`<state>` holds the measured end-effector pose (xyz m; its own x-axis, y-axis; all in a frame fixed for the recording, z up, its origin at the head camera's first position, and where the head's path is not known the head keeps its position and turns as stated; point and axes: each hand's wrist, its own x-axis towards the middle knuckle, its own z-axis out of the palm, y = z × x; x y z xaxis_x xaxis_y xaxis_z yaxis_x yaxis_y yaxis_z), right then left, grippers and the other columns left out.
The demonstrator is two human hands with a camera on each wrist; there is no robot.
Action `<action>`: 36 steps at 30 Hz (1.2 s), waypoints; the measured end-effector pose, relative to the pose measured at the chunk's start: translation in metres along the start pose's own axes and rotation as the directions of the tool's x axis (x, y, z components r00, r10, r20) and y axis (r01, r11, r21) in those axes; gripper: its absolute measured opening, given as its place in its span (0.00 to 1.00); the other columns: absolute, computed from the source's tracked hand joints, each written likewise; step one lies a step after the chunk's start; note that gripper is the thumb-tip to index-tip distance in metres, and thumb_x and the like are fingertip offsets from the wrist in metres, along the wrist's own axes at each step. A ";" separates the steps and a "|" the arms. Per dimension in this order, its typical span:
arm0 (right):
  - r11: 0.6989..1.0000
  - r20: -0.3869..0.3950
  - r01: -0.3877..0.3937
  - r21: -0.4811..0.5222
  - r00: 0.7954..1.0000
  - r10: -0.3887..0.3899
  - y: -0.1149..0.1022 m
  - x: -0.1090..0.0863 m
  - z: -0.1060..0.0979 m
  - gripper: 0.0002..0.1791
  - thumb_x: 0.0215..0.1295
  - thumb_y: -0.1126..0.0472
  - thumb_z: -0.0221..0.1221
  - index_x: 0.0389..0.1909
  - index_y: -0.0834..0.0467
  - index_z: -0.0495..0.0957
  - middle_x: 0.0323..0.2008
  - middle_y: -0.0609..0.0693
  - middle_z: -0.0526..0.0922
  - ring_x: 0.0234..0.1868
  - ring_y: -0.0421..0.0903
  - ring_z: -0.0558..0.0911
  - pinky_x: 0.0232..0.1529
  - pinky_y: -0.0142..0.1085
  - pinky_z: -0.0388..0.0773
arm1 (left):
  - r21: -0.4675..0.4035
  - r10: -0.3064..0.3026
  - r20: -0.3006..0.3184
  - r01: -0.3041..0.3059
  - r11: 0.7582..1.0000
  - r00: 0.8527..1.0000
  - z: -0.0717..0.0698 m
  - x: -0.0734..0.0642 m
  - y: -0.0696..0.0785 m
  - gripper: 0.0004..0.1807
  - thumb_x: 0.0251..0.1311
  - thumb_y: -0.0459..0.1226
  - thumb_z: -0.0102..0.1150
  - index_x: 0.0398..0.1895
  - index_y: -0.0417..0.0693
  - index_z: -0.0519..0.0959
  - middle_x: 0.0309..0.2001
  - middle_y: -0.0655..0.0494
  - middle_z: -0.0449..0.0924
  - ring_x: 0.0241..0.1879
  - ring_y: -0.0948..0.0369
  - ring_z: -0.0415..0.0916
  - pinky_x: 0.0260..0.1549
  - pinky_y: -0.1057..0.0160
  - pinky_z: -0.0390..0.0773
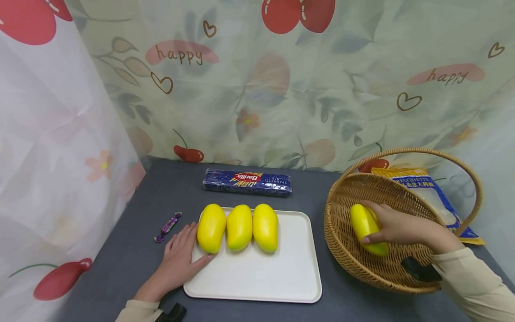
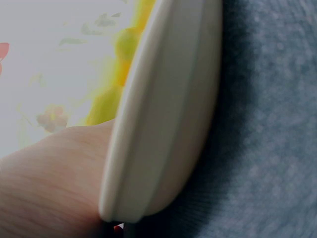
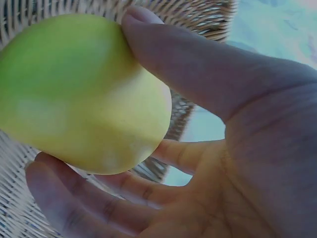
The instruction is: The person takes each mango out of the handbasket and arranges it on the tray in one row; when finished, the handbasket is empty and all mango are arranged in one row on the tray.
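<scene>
In the head view, a yellow mango (image 1: 364, 226) is inside the wicker basket (image 1: 335, 232), gripped by my right hand (image 1: 396, 226). The right wrist view shows that mango (image 3: 89, 94) between the thumb and the curled fingers (image 3: 89, 198). My left hand (image 1: 177, 257) rests at the left edge of the white tray (image 1: 277, 277), fingers extended, thumb over the rim. Its fingertips lie right beside the leftmost mango (image 1: 211, 228). Two more mangoes, a middle one (image 1: 239, 228) and a right one (image 1: 266, 228), lie in the same row along the tray's back part.
Behind the tray lies a blue spaghetti box (image 1: 247, 182). A purple wrapped candy (image 1: 167, 227) is left of the tray. The basket's tall handle (image 1: 476, 188) arches over it, and a blue and yellow pasta bag (image 1: 432, 197) lies behind. A printed curtain (image 1: 249, 89) closes off the back.
</scene>
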<state>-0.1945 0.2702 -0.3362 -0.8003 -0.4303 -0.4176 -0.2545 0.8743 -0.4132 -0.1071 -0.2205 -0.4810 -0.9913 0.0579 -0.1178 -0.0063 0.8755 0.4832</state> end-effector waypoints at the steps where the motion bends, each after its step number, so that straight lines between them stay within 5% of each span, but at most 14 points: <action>1: 1.000 -0.006 0.003 -0.002 1.000 -0.003 -0.002 -0.002 -0.001 0.58 0.53 0.41 0.67 0.73 0.64 0.44 0.49 0.65 0.68 0.41 0.50 0.72 0.37 0.41 0.73 | -0.001 0.000 0.000 0.000 1.000 1.000 0.000 0.000 0.000 0.56 0.56 0.65 0.55 0.76 0.41 0.45 0.75 0.39 0.44 0.74 0.43 0.37 0.66 0.36 0.36; 26: 0.993 -0.224 0.118 -0.029 0.967 -0.122 -0.080 -0.037 -0.003 0.56 0.54 0.37 0.64 0.73 0.62 0.48 0.52 0.62 0.69 0.40 0.46 0.73 0.36 0.36 0.74 | -0.003 0.001 0.007 -0.001 1.000 1.000 0.000 0.001 -0.001 0.56 0.55 0.66 0.53 0.76 0.41 0.45 0.75 0.39 0.44 0.74 0.43 0.37 0.66 0.36 0.35; 36: 0.986 -0.318 0.165 -0.013 0.935 -0.160 -0.117 -0.028 0.016 0.53 0.55 0.36 0.63 0.74 0.56 0.48 0.55 0.62 0.67 0.42 0.48 0.74 0.37 0.37 0.75 | -0.002 0.006 0.005 -0.006 1.000 1.000 -0.001 0.000 -0.002 0.56 0.56 0.66 0.53 0.76 0.41 0.45 0.75 0.39 0.44 0.74 0.43 0.37 0.66 0.36 0.36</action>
<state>-0.1341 0.1760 -0.2888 -0.8796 -0.4709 -0.0670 -0.3897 0.7943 -0.4661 -0.1074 -0.2229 -0.4816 -0.9907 0.0654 -0.1191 -0.0006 0.8743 0.4853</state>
